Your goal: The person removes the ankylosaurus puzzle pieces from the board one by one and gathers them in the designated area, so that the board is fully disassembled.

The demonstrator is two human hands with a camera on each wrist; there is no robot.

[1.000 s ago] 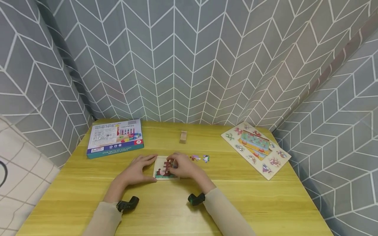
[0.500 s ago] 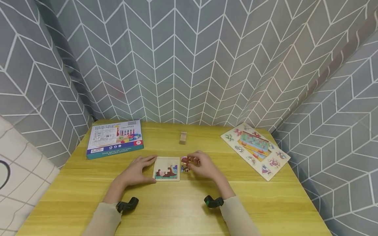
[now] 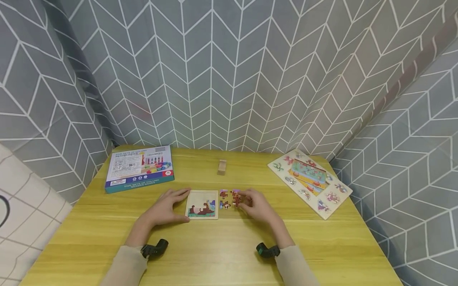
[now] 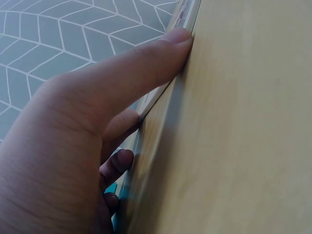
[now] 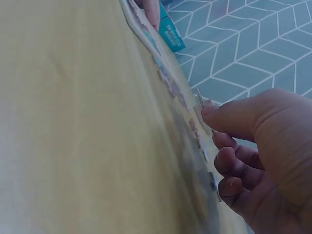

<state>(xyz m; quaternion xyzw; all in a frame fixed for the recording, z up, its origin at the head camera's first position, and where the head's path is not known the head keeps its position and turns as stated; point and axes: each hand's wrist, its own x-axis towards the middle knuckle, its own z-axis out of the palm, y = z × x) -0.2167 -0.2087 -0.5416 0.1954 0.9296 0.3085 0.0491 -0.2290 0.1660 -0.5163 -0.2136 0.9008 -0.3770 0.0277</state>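
Observation:
A square wooden jigsaw tray [image 3: 201, 192] lies mid-table, its lower part filled with a brown, pink and green picture. My left hand [image 3: 164, 208] holds it from the left, thumb [image 4: 179, 41] at the near corner and a fingertip at the far one. To the tray's right several loose jigsaw pieces [image 3: 224, 194] lie close together. Over the rightmost of them is my right hand [image 3: 258, 205]. Its thumb and forefinger pinch a thin jigsaw piece [image 5: 199, 96] seen edge-on in the right wrist view, while the other fingers curl inward.
At the back left lies a boxed bead set [image 3: 139, 169]. A small wooden block [image 3: 222, 167] stands at the back middle. On the right, a peg-puzzle board [image 3: 282, 174] carries picture cards [image 3: 308, 173]. Patterned curtains [image 3: 229, 79] enclose the table [image 3: 214, 254].
My right hand has moved from over the tray to the loose pieces at its right, uncovering the tray's picture and the nearer pieces. The left hand stays at the tray's left side.

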